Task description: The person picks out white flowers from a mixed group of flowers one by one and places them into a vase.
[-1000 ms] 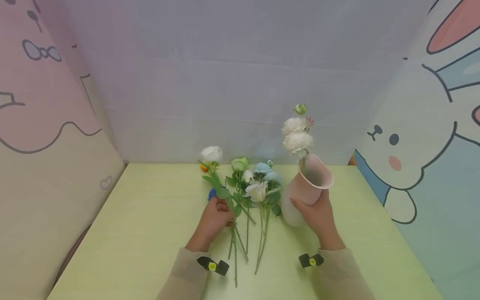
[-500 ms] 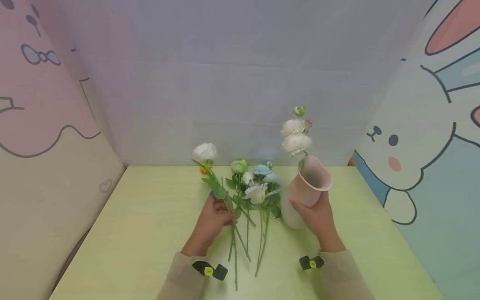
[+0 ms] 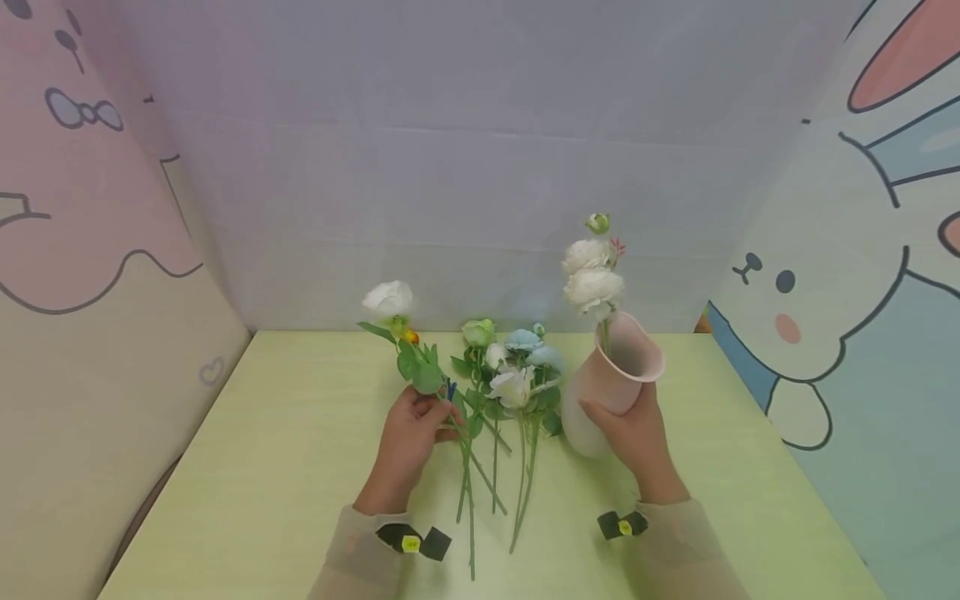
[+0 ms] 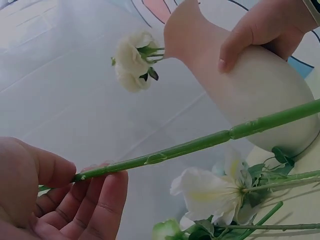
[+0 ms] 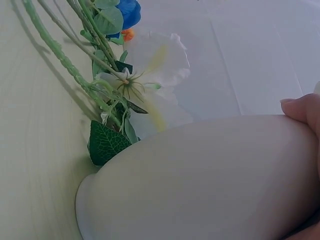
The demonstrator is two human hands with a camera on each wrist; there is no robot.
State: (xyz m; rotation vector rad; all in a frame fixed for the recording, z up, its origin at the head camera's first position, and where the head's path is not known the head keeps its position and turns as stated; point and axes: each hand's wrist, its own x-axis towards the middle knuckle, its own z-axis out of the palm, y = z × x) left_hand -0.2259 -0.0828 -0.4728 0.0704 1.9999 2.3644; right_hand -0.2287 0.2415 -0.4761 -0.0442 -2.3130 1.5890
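My left hand (image 3: 411,437) pinches the green stem (image 4: 190,146) of a white flower (image 3: 387,297) between thumb and fingers. That bloom tilts up to the left, above the table's back edge. With my right hand (image 3: 637,433) I grip a pink-and-white vase (image 3: 588,408) near its neck, thumb on the near side. The vase leans, and its wide mouth faces up and toward me. Several cream-white blooms (image 3: 594,287) with a green bud rise from the mouth; their lower stems are hidden inside.
Between the hands lie a green rose (image 3: 478,332), pale blue flowers (image 3: 525,338) and a white open flower (image 3: 513,385), their stems pointing toward me. A blue flower (image 5: 129,14) and an orange one (image 3: 410,336) are partly hidden. A curtain wall (image 3: 480,167) stands behind the table (image 3: 300,467).
My left hand has moved a little left, carrying the white flower left and slightly up, away from the other blooms. The right hand and vase have stayed nearly still.
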